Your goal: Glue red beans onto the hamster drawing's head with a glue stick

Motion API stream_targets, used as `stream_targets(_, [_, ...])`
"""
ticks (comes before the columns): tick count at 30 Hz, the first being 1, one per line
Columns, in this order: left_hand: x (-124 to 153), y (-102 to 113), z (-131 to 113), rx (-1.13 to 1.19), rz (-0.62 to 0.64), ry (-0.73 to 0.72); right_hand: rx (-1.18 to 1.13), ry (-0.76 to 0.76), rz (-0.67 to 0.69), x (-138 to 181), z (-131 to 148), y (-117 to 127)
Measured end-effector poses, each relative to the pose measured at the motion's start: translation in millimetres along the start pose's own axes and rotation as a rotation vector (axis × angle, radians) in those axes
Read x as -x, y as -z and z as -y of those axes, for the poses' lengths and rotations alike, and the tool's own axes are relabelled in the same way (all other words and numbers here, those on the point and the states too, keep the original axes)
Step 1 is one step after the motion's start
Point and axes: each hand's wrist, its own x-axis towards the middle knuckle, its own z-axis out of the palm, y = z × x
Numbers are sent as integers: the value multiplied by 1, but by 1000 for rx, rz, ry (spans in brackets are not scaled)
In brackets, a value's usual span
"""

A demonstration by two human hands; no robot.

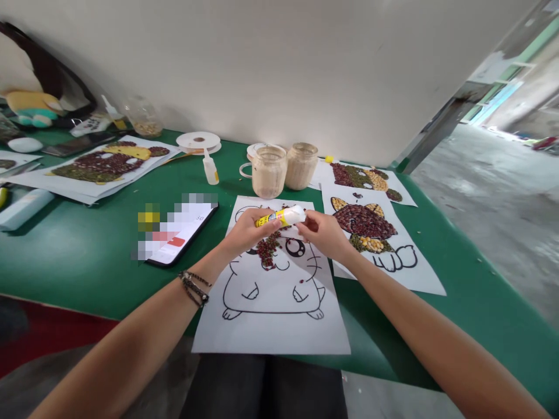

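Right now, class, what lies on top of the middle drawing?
Red and green beans cluster on the drawing, with a stray bean lower right. The left hand, its yellow-and-white tube and the right hand hide whatever lies directly behind them.

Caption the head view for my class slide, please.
Left hand holds a glue bottle, right hand at its white end, over a hamster drawing partly covered with small beans.
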Motion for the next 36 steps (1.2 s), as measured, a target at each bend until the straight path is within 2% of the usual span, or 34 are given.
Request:
stream_targets(4, [-1, 0, -2, -38, -18, 9, -229, -110, 83, 2, -1, 1])
stream_targets(9, [-2, -2, -4, -66, -52, 79, -341, -58, 113, 4, -3, -6])
stream_targets(14, [-3, -8, -8, 29, -13, 225, -388, -22, 146, 7, 6, -9])
stream_targets(20, [-5, -11, -8, 46, -13, 212, -397, 12, 194, 10, 12, -10])
stream_targets(26, [-6, -12, -9, 22, -29, 234, -468, -18, 189, 10, 9, -13])
stream_targets(29, [-5, -12, -9, -51, -31, 250, -531, -19, 114, 5, 6, -8])
stream_targets(34, [-2, -10, -9, -188, 13, 243, -551, 8, -154, -3, 2, 11])
stream_targets(36, [-1, -9, -10, -211, 21, 232, -534, 23, -219, -4, 4, 19])
